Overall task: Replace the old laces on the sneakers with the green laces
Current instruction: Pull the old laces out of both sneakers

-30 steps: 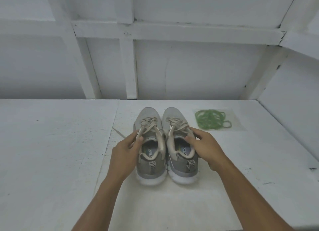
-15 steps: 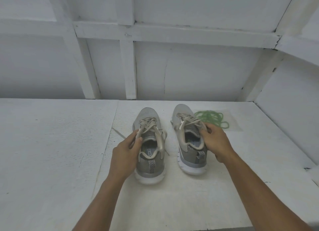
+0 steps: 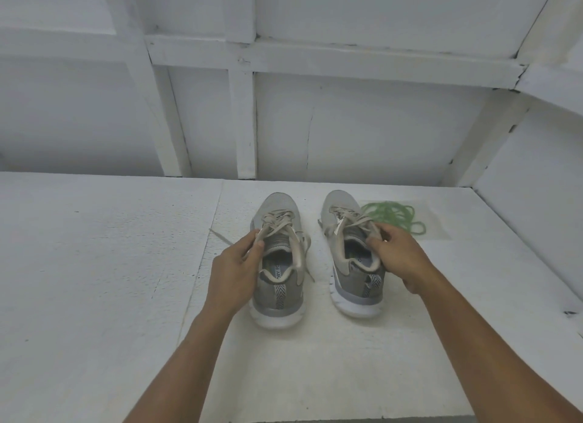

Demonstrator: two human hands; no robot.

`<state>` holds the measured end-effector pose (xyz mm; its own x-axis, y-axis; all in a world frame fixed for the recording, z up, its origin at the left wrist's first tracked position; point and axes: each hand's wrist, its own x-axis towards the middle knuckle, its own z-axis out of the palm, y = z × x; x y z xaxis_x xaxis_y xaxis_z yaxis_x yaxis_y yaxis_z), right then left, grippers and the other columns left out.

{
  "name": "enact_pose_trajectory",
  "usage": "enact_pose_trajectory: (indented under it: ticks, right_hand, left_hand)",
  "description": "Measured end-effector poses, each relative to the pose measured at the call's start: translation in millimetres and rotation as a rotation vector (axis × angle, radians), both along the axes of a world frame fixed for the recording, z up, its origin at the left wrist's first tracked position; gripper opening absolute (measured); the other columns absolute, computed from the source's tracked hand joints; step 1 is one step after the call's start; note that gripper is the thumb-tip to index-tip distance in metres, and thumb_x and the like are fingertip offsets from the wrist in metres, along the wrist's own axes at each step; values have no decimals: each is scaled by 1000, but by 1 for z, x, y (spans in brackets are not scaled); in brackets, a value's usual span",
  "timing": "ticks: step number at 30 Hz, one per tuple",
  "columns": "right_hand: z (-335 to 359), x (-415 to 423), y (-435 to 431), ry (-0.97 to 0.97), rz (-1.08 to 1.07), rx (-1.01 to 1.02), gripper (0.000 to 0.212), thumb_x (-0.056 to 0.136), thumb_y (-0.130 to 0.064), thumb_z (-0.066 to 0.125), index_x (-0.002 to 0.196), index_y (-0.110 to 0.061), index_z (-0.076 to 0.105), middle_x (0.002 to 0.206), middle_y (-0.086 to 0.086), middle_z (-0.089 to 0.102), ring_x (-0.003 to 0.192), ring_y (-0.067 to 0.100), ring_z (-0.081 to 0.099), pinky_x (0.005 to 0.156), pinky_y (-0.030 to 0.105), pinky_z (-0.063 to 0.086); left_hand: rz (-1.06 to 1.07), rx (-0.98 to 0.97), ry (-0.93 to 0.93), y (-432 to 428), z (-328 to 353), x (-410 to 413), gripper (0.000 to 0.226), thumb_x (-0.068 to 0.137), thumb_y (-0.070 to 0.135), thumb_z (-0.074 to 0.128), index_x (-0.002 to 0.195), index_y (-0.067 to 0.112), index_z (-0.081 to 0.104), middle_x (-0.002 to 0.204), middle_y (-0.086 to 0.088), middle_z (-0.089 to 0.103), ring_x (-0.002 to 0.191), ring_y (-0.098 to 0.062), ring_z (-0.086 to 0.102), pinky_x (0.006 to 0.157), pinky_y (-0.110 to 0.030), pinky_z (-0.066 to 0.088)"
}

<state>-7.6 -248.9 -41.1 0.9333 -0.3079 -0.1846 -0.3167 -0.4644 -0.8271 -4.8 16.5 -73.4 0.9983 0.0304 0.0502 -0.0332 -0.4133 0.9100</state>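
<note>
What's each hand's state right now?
Left hand: closed, grip on the left sneaker at its collar.
Right hand: closed, grip on the right sneaker at its collar.

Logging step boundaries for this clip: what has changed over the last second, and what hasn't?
The right hand slid the right sneaker rightward, toward the green laces, opening a gap between shoes that touched before. No grip was released or newly taken. The left hand keeps gripping the left sneaker, which stayed put; the green laces have not moved.
</note>
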Motion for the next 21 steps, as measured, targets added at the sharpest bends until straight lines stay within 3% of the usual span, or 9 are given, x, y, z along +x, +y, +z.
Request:
enact_pose_trajectory:
  ticks: [2,3,5,8,12,17,21]
  right_hand:
    - [14,1,7,-54,-13,-146,43,93,-12,53,136,-19,50,131,1,55,106,18,54,87,29,43]
    - [23,2,13,-129,-29,-230,45,92,-10,53,137,-17,49,134,3,52,113,19,52,91,28,40]
    - [35,2,31,-325,3,-353,42,88,-6,55,130,-14,54,134,2,51,122,20,47,99,25,35]
    - [36,3,64,-491,260,-435,25,86,-7,60,109,-14,66,130,1,55,129,18,40,103,17,22]
    - [23,14,97,-492,578,-514,15,89,-14,61,101,-14,70,134,2,55,137,20,30,111,25,17]
    - [13,35,108,-428,682,-669,23,90,-27,60,111,-19,68,139,-2,49,132,14,30,108,29,24]
    - [9,43,114,-407,672,-683,17,89,-32,63,101,-20,64,123,-5,55,118,17,42,98,35,37]
  left_hand:
    - [17,-12,19,0,-2,0,26,96,42,52,117,56,58,111,14,68,105,-7,62,91,-31,50]
    - [50,-9,20,0,-3,0,34,95,43,55,128,42,57,121,13,64,113,-8,59,95,-30,48]
    - [183,25,-35,-2,-2,-2,43,90,43,62,130,27,58,125,8,59,117,-13,54,96,-31,44]
    - [302,37,-155,-4,5,-5,30,84,44,69,109,28,63,103,5,59,96,-13,56,81,-28,46]
    - [225,-44,-102,-5,7,0,14,86,41,68,93,30,64,83,10,65,78,-2,62,67,-26,52]
    - [193,-75,-97,-8,0,0,12,89,39,64,99,34,67,84,17,66,79,3,64,63,-16,49]
    - [200,-104,-86,-8,-2,-1,12,89,41,63,100,37,68,85,18,67,76,8,63,62,-7,45]
